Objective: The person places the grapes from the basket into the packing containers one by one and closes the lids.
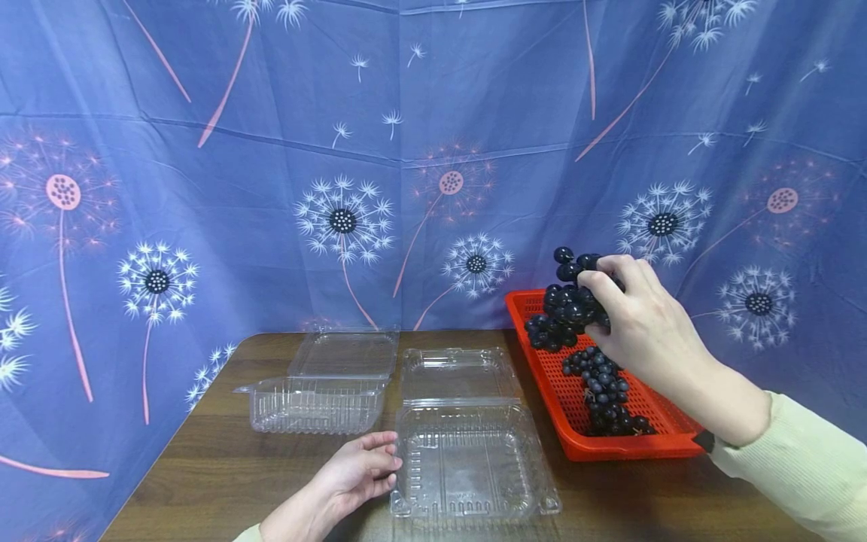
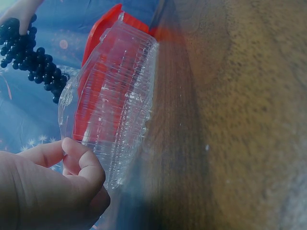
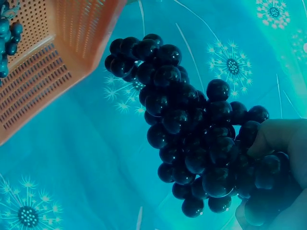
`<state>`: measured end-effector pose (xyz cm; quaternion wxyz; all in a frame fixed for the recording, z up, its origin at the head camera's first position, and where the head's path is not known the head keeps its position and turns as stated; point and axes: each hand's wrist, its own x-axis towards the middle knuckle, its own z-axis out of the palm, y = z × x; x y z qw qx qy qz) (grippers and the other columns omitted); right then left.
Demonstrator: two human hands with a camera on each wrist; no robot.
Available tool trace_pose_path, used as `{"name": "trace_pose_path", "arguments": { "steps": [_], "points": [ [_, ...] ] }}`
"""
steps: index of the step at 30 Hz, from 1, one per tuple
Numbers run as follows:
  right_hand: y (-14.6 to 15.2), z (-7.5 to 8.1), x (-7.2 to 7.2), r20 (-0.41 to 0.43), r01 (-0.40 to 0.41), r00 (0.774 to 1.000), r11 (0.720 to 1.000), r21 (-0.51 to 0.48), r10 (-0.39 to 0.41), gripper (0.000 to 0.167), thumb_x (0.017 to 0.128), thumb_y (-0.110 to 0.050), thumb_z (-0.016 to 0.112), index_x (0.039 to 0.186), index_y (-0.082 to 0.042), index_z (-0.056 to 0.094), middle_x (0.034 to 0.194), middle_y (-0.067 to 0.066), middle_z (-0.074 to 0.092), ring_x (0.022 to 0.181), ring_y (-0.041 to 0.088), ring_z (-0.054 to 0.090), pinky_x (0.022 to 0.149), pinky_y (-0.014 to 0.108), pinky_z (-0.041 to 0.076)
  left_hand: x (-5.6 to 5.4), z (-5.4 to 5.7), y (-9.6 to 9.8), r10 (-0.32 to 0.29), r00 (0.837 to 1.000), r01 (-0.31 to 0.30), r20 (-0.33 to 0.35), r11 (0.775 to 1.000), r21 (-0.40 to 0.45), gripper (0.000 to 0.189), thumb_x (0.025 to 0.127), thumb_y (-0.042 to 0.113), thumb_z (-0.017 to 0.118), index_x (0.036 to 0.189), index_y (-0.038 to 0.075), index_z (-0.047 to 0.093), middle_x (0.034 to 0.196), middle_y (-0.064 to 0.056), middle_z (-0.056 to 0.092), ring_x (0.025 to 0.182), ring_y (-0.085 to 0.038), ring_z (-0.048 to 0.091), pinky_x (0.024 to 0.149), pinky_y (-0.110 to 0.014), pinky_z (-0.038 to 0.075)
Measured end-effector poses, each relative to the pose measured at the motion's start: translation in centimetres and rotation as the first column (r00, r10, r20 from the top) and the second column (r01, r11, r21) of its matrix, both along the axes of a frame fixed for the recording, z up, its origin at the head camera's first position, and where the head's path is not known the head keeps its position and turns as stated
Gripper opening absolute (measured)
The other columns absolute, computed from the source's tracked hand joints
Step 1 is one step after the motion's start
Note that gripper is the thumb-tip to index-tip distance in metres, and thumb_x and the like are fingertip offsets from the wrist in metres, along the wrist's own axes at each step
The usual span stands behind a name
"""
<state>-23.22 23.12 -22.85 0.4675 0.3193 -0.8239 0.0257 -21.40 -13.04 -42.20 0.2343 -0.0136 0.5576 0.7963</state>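
Note:
My right hand (image 1: 640,320) grips a bunch of dark grapes (image 1: 572,301), held up over the far part of a red basket (image 1: 565,444). In the right wrist view the bunch (image 3: 192,129) hangs well away from the basket, and my fingers cover its near end. A second bunch of dark grapes (image 1: 599,384) lies inside the basket. At the front, my left hand (image 1: 359,478) pinches the left rim of a clear plastic clamshell box (image 1: 467,467), whose lid (image 1: 460,373) is folded back. The left wrist view shows thumb and forefinger together at the box's edge (image 2: 67,103).
Another clear clamshell box (image 1: 314,406) stands to the left, its lid (image 1: 345,354) also folded back. Both boxes and the basket rest on a brown wooden table (image 1: 203,467). Behind it hangs a blue dandelion-patterned cloth (image 1: 257,226).

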Motion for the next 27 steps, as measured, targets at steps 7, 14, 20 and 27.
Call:
{"name": "trace_pose_path", "arguments": {
  "steps": [7,14,20,27],
  "points": [
    [-0.6,0.2,0.5,-0.016,-0.040,0.999,0.999,-0.008,0.040,0.067,0.044,0.006,0.080,0.106,-0.002,0.055,0.107,0.023,0.051,0.086,0.038,0.046,0.061,0.048,0.044,0.0,0.1,0.0,0.003,1.000,-0.003,0.006,1.000,-0.001,0.049,0.079,-0.009,0.059,0.123,-0.003,0.040,0.094,-0.002,0.046,0.075,-0.009,0.050,0.069,-0.021,0.047],
    [-1.5,0.4,1.1,-0.034,-0.079,0.996,0.996,-0.041,0.077,0.061,0.047,0.006,0.076,0.104,-0.002,0.056,0.107,0.024,0.052,0.093,0.040,0.048,0.065,0.051,0.047,-0.1,0.1,0.0,0.004,1.000,-0.004,0.005,1.000,-0.007,0.050,0.079,-0.008,0.059,0.124,-0.004,0.039,0.095,-0.001,0.046,0.075,-0.009,0.050,0.069,-0.021,0.047],
    [-2.4,0.4,1.8,-0.060,-0.122,0.991,0.991,-0.051,0.119,0.058,0.048,0.009,0.073,0.103,-0.001,0.058,0.105,0.024,0.052,0.093,0.039,0.049,0.063,0.048,0.047,-0.1,-0.1,-0.1,0.008,1.000,-0.008,0.007,1.000,-0.003,0.049,0.080,-0.008,0.059,0.124,-0.003,0.039,0.095,-0.002,0.046,0.075,-0.009,0.050,0.069,-0.021,0.047],
    [-3.4,0.2,2.6,-0.074,-0.177,0.982,0.983,-0.046,0.173,0.054,0.049,0.007,0.070,0.101,-0.001,0.058,0.104,0.022,0.052,0.088,0.037,0.050,0.056,0.045,0.047,-0.1,0.0,-0.1,0.007,1.000,-0.007,0.009,1.000,0.002,0.051,0.079,-0.008,0.059,0.126,-0.004,0.037,0.096,-0.002,0.045,0.075,-0.009,0.050,0.070,-0.021,0.047]
  ]
}}
